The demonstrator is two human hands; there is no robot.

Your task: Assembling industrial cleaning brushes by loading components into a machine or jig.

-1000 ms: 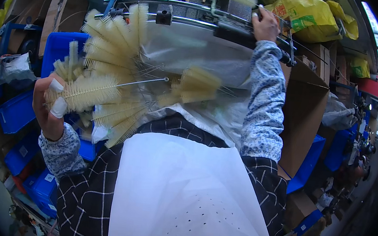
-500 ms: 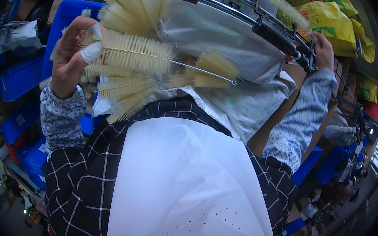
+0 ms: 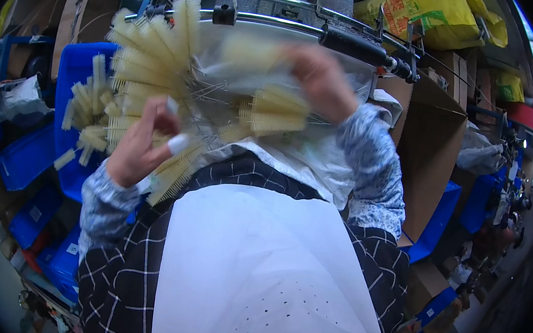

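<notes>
My left hand (image 3: 137, 146), with white wraps on its fingertips, is open over the near left side of a fanned pile of pale-bristled bottle brushes (image 3: 151, 57); thumb and fingers stand apart with nothing between them. Smeared by motion, my right hand (image 3: 324, 85) is above the white sheeting in my lap. A blurred pale bottle brush (image 3: 249, 51) sticks out leftward from its fingers, which appear closed on it. Between the hands, more brushes (image 3: 278, 112) lie on the sheeting, their wire stems crossing toward the fanned pile.
A blue bin (image 3: 87, 53) with small brushes stands at left. Metal rails with a black roller (image 3: 354, 46) run across the far side. An open cardboard box (image 3: 431, 145) is at right, and yellow sacks (image 3: 425, 17) lie beyond.
My left hand has let go of the wire-stemmed brush and moved nearer to me. From the rail's right end, my right hand has swept left with a brush. The view has shifted slightly.
</notes>
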